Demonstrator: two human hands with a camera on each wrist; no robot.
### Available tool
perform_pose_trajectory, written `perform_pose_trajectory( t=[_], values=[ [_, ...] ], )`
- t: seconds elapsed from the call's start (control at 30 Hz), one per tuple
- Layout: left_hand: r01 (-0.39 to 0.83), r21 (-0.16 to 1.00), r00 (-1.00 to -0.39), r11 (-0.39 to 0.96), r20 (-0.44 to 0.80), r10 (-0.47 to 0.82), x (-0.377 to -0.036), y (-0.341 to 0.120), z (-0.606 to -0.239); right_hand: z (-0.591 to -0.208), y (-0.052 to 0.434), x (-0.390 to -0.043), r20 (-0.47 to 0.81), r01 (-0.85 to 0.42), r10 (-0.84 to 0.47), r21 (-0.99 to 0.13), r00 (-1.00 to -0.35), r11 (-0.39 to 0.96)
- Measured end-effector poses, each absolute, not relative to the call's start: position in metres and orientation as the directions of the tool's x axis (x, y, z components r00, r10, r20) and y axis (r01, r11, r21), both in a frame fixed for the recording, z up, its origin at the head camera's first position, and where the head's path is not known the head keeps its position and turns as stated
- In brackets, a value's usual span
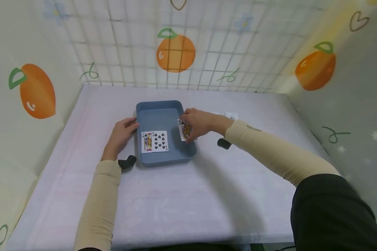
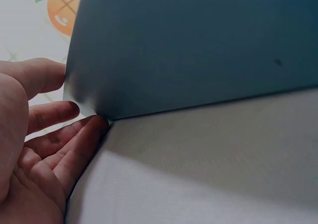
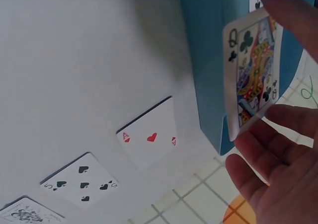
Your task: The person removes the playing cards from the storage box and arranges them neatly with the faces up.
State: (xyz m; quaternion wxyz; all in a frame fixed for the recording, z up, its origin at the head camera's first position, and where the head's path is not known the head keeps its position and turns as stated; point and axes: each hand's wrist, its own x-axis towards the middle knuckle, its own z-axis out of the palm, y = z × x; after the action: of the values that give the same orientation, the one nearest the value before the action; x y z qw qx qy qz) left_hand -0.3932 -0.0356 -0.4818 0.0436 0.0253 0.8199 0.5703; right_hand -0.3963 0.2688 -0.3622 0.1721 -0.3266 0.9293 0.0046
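Note:
My right hand (image 1: 199, 122) pinches a queen of clubs (image 3: 256, 70) between thumb and fingers, over the right side of a blue tray (image 1: 160, 112). The card's face shows in the right wrist view and it stands tilted. Inside the tray, near its front left, a ten of spades (image 1: 160, 141) partly overlaps a king card (image 1: 146, 142). My left hand (image 1: 120, 134) is at the tray's left side, its fingertips touching the outer wall, as the left wrist view (image 2: 54, 149) also shows.
On the white table right of the tray lie an ace of hearts (image 3: 149, 134), a five of spades (image 3: 79, 179) and a joker-like card (image 3: 30, 213), partly cut off. A wire grid (image 1: 213, 59) behind a fruit-printed cloth stands at the back.

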Motion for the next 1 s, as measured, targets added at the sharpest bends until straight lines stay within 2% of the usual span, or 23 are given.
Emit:
perform_pose_trajectory(
  t=[1.0],
  values=[
    [-0.037, 0.917, -0.994, 0.397, -0.075, 0.080, -0.387, -0.033, -0.479, -0.373, 0.322, -0.390, -0.322, -0.572, -0.570, -0.100, -0.756, 0.814]
  ],
)
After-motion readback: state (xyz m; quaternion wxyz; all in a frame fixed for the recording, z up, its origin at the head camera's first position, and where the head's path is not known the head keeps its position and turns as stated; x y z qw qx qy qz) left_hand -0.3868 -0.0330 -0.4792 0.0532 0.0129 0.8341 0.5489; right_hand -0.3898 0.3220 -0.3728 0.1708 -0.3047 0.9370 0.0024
